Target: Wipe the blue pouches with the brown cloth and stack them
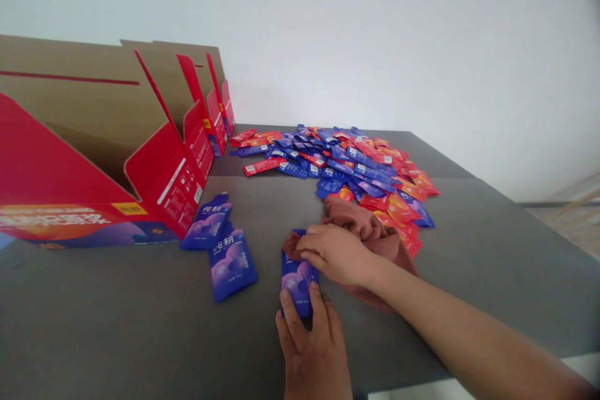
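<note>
A blue-and-purple pouch (pixel 300 280) lies flat on the dark table in front of me. My left hand (pixel 310 344) holds its lower end against the tabletop, fingertips at both sides of the pouch. Closed around a bunched part of a reddish-brown cloth (pixel 347 215), my right hand (pixel 335 253) presses it onto the pouch's upper end, which is partly hidden. The rest of the cloth spreads behind and under my right wrist. To the left lie two more blue pouches, one (pixel 233 264) nearer me and another (pixel 206 224) partly beneath it.
Open red cardboard boxes (pixel 171 182) stand in a row along the left side, flaps raised. A large heap of blue and red-orange pouches (pixel 337 159) covers the table's far middle, reaching the cloth. The grey table (pixel 140 325) meets a white wall behind.
</note>
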{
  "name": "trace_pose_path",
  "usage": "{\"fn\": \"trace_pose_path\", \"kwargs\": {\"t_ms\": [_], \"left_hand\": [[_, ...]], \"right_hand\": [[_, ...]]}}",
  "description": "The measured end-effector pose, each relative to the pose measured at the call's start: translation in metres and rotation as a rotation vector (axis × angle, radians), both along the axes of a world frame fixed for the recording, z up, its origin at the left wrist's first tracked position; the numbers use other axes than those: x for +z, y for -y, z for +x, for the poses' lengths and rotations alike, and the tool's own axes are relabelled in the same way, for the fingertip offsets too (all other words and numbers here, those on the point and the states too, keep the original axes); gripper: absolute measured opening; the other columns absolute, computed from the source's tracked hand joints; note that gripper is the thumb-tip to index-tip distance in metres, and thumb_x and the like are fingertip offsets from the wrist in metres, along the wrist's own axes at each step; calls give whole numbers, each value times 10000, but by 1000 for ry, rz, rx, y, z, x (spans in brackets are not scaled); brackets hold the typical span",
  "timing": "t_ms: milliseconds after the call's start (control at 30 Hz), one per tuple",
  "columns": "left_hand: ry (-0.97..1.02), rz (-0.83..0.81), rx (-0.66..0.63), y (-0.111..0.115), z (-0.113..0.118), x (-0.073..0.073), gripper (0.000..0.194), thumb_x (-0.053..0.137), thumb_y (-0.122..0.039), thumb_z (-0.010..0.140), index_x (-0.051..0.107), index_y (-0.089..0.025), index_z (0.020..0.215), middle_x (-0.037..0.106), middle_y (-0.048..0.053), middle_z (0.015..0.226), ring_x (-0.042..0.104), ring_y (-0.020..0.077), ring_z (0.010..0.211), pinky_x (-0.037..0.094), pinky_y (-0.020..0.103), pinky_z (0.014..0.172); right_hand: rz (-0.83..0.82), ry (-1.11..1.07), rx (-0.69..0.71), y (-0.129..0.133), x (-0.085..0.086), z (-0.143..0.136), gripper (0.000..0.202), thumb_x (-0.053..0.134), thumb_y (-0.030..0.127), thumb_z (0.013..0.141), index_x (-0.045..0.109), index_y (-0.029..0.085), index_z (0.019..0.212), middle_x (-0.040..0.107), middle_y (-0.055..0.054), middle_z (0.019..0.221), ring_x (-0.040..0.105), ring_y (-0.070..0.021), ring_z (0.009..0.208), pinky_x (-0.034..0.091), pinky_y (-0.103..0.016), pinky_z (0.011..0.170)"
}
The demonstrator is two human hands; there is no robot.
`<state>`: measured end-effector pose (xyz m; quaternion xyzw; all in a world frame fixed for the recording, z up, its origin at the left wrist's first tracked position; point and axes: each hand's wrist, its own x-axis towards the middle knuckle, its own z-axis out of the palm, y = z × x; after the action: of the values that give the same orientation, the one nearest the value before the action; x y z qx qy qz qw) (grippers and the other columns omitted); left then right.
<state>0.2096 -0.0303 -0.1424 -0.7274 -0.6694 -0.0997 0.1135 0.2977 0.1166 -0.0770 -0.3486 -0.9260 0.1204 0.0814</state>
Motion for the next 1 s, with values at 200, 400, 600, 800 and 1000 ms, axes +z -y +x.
{"fn": "trace_pose_path", "kwargs": {"t_ms": [200, 400, 600, 800, 1000], "left_hand": [[-35, 29, 7, 0, 1, -1, 488, 523, 9, 717, 652, -226, 1125, 484, 57, 1351, 364, 473, 1240, 480, 589, 925], [7, 9, -1, 0, 2, 3, 457, 571, -49, 723, 642, -221, 1141, 562, 44, 1254, 389, 478, 1220, 490, 597, 917], [27, -9, -4, -1, 0, 8, 440, 574, -36, 721, 662, -222, 1109, 558, 43, 1292, 404, 484, 1209, 497, 608, 902], [1, -21, 0, 0, -1, 8, 414, 587, -68, 740, 660, -232, 1113, 535, 41, 1321, 397, 473, 1222, 503, 585, 916], [-71, -15, -18, 1, -1, 1, 523, 550, -14, 723, 614, -254, 1183, 515, 52, 1306, 385, 471, 1233, 496, 589, 920]], "right_hand": [[57, -107, 10, 1, 1, 4, 201, 454, 212, 922, 650, 175, 944, 597, -45, 848, 532, -162, 822, 361, -283, 750], [-37, -94, 231, 22, 8, -7, 156, 501, 221, 884, 648, 194, 928, 592, -27, 862, 527, -154, 816, 364, -278, 747], [-26, -13, 23, 3, 0, -2, 203, 455, 232, 926, 651, 183, 952, 610, -45, 891, 550, -163, 851, 363, -278, 745], [49, -38, -62, -1, -1, 3, 197, 451, 227, 927, 639, 174, 900, 602, -43, 841, 541, -165, 812, 356, -285, 737], [-12, -128, 200, 23, 7, -7, 163, 492, 212, 892, 643, 201, 952, 594, -27, 866, 525, -156, 826, 356, -287, 753]]}}
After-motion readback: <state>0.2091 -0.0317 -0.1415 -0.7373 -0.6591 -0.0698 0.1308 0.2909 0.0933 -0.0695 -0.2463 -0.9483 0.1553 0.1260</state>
